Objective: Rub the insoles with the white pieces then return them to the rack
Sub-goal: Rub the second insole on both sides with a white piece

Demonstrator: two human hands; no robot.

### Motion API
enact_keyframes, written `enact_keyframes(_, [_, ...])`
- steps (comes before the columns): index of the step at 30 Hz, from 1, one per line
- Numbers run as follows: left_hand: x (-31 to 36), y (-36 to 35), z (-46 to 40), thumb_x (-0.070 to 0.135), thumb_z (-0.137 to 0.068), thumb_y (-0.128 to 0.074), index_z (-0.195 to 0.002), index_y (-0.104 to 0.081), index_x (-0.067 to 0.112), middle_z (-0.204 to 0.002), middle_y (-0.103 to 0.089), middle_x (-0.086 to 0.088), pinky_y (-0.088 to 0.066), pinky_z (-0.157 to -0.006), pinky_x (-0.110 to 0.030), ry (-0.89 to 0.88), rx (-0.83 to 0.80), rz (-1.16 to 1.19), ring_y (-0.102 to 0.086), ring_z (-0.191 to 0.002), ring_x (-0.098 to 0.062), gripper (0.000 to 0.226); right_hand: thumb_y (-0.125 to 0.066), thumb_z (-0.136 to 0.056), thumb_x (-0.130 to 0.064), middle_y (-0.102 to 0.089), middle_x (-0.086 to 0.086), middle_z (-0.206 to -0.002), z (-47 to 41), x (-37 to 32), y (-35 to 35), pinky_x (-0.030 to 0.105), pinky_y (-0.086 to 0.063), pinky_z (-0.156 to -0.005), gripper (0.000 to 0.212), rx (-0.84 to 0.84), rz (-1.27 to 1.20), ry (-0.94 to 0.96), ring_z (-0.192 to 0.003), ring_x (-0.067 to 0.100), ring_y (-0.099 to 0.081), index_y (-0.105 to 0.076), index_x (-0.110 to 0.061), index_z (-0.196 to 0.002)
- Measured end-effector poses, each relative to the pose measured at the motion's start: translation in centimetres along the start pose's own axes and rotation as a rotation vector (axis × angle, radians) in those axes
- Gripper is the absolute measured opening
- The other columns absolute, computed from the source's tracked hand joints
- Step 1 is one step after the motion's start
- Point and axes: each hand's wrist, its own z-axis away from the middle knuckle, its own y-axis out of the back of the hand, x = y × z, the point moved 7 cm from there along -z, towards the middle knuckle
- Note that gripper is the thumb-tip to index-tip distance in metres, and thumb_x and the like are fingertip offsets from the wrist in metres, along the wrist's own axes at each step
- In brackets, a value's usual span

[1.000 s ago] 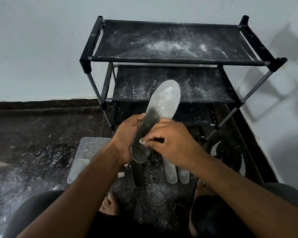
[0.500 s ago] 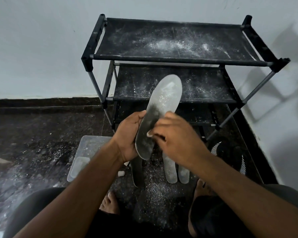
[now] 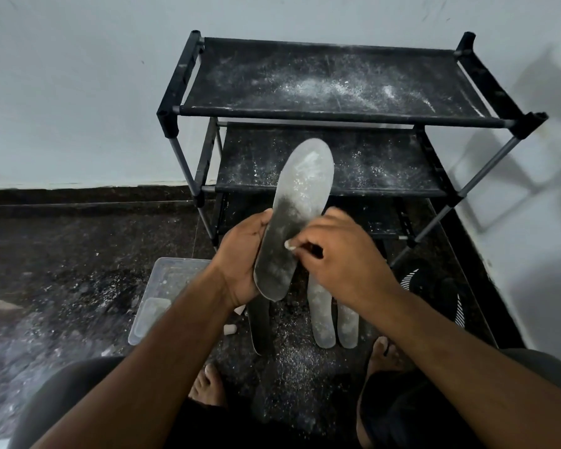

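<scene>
While the left hand (image 3: 240,254) cups the heel half of the insole (image 3: 292,222) from behind, toe end tilted up in front of the rack (image 3: 337,118), the right hand (image 3: 340,254) pinches a small white piece (image 3: 288,244) against the insole's dark middle. Its toe half already looks chalky, so the strokes are probably best worked down over the dark heel, with the palm bracing the back so the sole does not flex; light pressure seems wise, since the piece looks small enough to crumble or slip
</scene>
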Motion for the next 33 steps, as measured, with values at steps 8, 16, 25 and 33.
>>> enact_keyframes(8, [-0.4,0.4,-0.1,0.035,-0.106,-0.048,-0.107,-0.069,0.004,-0.088,-0.069,-0.012,-0.056,-0.063,-0.031,-0.025,0.048,-0.020,-0.067,-0.072,-0.020,0.038,-0.069,-0.089,-0.025,-0.064,-0.012,-0.085,0.2,0.0,-0.6,0.018,-0.038,-0.073,0.009,-0.033,0.004,0.009,-0.086,0.003,-0.043,-0.075,-0.020,-0.093])
enact_keyframes(16, [-0.1,1.3,0.1,0.043,-0.107,-0.045,-0.128,-0.064,-0.006,-0.122,-0.068,-0.028,-0.057,-0.092,-0.044,-0.003,0.109,-0.003,-0.069,-0.109,-0.035,0.057,-0.075,-0.084,-0.023,-0.068,-0.011,-0.086,1.2,-1.7,-2.5,0.026,-0.048,-0.080,0.007,-0.130,-0.218,0.032,-0.086,0.005,-0.054,-0.077,-0.021,-0.090])
enact_keyframes(25, [0.0,0.8,0.2,0.039,-0.109,-0.041,-0.136,-0.058,-0.008,-0.129,-0.064,-0.031,-0.059,-0.090,-0.044,0.011,0.086,0.031,-0.067,-0.116,-0.038,0.057,-0.077,-0.081,-0.022,-0.069,-0.012,-0.082,0.8,-0.4,-2.3,0.033,-0.052,-0.081,0.004,-0.108,-0.242,-0.045,-0.086,0.007,-0.058,-0.077,-0.020,-0.084])
enact_keyframes(33, [0.3,0.7,0.1,0.039,-0.107,-0.044,-0.122,-0.066,-0.005,-0.112,-0.070,-0.024,-0.059,-0.086,-0.043,-0.018,0.054,-0.023,-0.070,-0.101,-0.033,0.051,-0.077,-0.081,-0.023,-0.068,-0.012,-0.084,0.9,-0.7,-2.2,0.030,-0.051,-0.078,0.007,-0.131,-0.225,-0.014,-0.087,0.005,-0.055,-0.077,-0.019,-0.087])
